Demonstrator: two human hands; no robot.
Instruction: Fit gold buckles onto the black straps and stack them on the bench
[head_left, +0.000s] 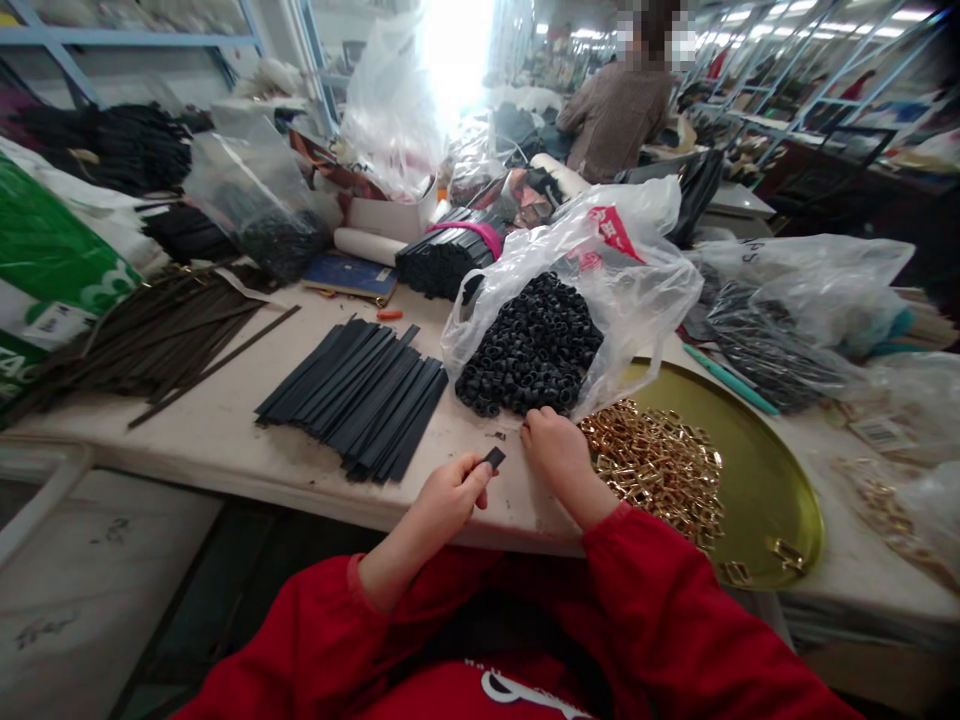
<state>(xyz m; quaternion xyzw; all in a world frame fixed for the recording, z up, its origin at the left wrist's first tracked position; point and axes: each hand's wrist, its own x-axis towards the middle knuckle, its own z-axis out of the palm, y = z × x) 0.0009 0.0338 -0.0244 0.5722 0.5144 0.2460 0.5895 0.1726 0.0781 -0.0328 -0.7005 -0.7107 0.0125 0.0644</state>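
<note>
Between thumb and fingers of my left hand [456, 490] is a dark strap [493, 458], and only its short squared end shows above the grip. My right hand [556, 455] reaches the front edge of a pile of small black loops [529, 345], its fingers curled down at the bag's mouth. Whatever its fingertips pinch is hidden. The loops spill from a clear plastic bag [637, 265]. To the left lies a spread stack of black straps [356, 395]. Gold metal buckles [660, 470] are heaped on a round gold tray [772, 480], right of my right hand.
Brown strips [169, 335] lie at the left by a green-and-white sack [52, 270]. Behind are a tied strap bundle [450, 250], a blue notebook [349, 275] and a stub of orange [390, 315]. A teal pen-like tool [731, 378] rests beside the tray. Another person [622, 110] stands further back.
</note>
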